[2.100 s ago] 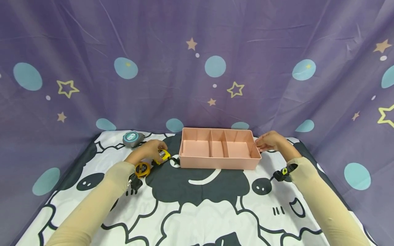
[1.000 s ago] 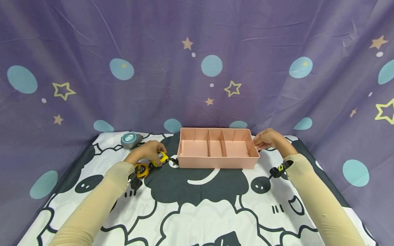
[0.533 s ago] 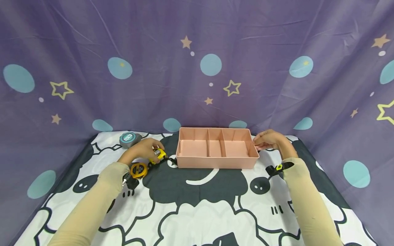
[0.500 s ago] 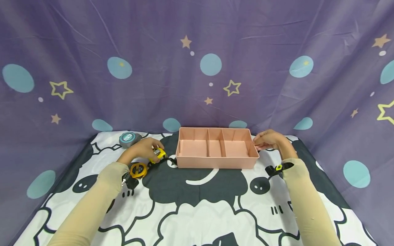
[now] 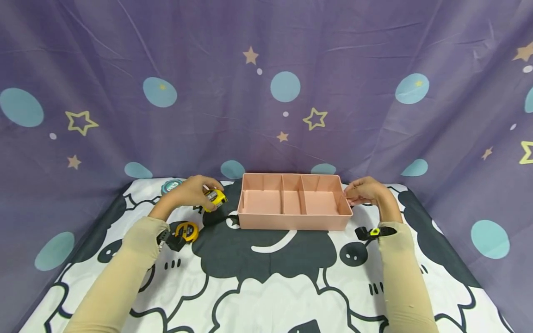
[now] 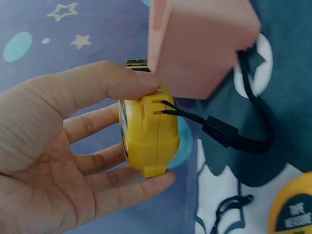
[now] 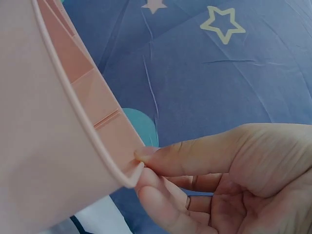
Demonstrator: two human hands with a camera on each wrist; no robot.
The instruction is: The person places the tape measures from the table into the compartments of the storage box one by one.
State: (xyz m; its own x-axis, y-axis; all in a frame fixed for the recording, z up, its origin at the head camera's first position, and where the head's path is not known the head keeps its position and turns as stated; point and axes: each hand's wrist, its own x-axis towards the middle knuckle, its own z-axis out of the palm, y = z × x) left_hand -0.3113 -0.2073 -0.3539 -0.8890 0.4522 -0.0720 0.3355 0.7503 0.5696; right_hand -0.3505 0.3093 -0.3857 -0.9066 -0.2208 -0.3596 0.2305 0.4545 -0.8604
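A person's left hand (image 5: 193, 192) grasps a bright yellow plastic tape measure (image 5: 215, 199), the thumb laid across one side and the fingers spread along the other. The arm stretches forward in a cream sleeve (image 5: 112, 273), a small black camera (image 5: 172, 240) strapped at the wrist. From where I stand the tape measure appears held off the cloth, just left of a long pink open-topped box (image 5: 295, 222), its black cord strap (image 6: 219, 130) looping down toward the box's near left corner.

At the box's other end, the right hand (image 5: 366, 190) pinches the rim at a corner between thumb and forefinger, the remaining fingers bent beneath. That arm, too, reaches out in a cream sleeve (image 5: 401, 273), with a black-and-yellow wrist device (image 5: 370, 232). Two dividers split the box into three compartments, the narrowest in the middle.

An orange-yellow round tape measure with a dark face (image 5: 189, 231) lies beside the left wrist, partly covered by the camera; a tape measure with a round teal face (image 5: 170, 186) sits farther back, half hidden behind the hand. All rest on a black-and-white cloth printed with cartoon sheep (image 5: 266, 305). Behind hangs a creased purple curtain (image 5: 266, 27), patterned with pale stars and blue ovals.
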